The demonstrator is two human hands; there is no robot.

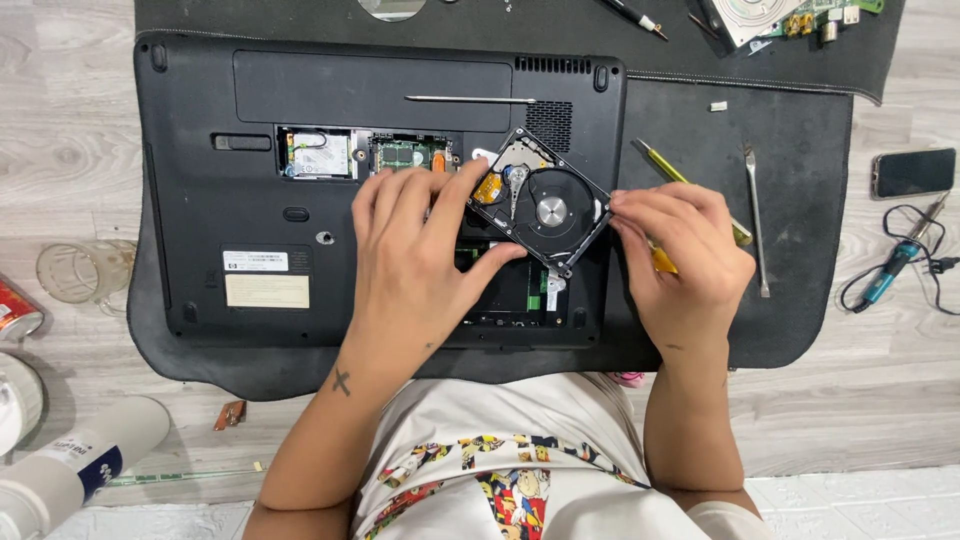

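Hard drive (540, 208), its cover off and its shiny platter and actuator arm bare, sits tilted above the open bay of an upturned black laptop (250, 200). The left hand (415, 250) has its grip closed on the drive's near-left edge, thumb under the lower corner and fingers draped over the upper side. The right hand (680, 255) pinches the drive's right corner with its fingertips while a yellow-handled screwdriver (672, 172) lies tucked in the same palm, so that grip is narrow and doubly occupied.

The laptop rests bottom-up on a dark mat (800, 200) spread over a pale wood-grain floor. A long thin tool (470, 99) lies on the laptop near its vent. On the mat to the right lies a metal spudger (757, 215), and beyond the mat a phone (913, 172) and a blue soldering iron (895, 268) with its cord. A second opened drive and a circuit board (770, 15) sit at the mat's far edge. A glass (80, 270) stands at left.

The risk, as it looks: with the platter uncovered, a fingertip or the screwdriver's shaft could brush it, and a grip shared between drive and tool could let the corner slip onto the laptop.
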